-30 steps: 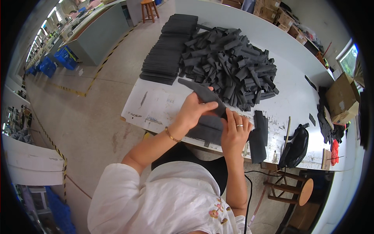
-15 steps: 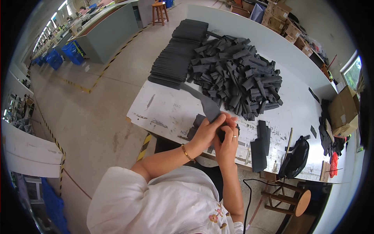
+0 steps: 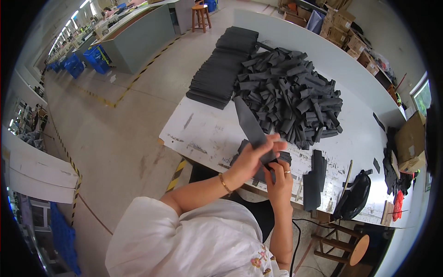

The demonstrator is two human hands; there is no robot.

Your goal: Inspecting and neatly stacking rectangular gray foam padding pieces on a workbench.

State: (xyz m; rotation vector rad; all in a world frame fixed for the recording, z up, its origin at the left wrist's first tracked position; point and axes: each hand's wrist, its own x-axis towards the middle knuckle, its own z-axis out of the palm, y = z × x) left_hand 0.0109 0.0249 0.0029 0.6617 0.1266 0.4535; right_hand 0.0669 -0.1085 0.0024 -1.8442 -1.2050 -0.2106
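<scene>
A long dark grey fabric strip (image 3: 249, 123) slants up and away from my hands, its far end near the neat stack. My left hand (image 3: 249, 162) is closed around the strip, thumb across its face; the fingertips are slightly blurred. Just below, my right hand (image 3: 279, 182), with a ring on one finger, pinches the strip's near end. Partly hidden beneath both hands, more dark grey pieces (image 3: 285, 158) lie at the table's front edge. Beyond are a long row of stacked dark strips (image 3: 224, 67) and, right of it, a loose heap of folded strips (image 3: 290, 94).
The white table (image 3: 184, 131) has a raised back panel. To my right are flat dark pieces (image 3: 313, 188), a black bag (image 3: 354, 196) and a cardboard box (image 3: 412, 144). A wooden stool (image 3: 357, 249) stands below the right edge. Striped tape (image 3: 176, 174) marks the floor.
The strip's far end has come away from the stack and hangs straighter. My left hand has shifted along it, and the right hand sits slightly lower. The whole view has shifted a little.
</scene>
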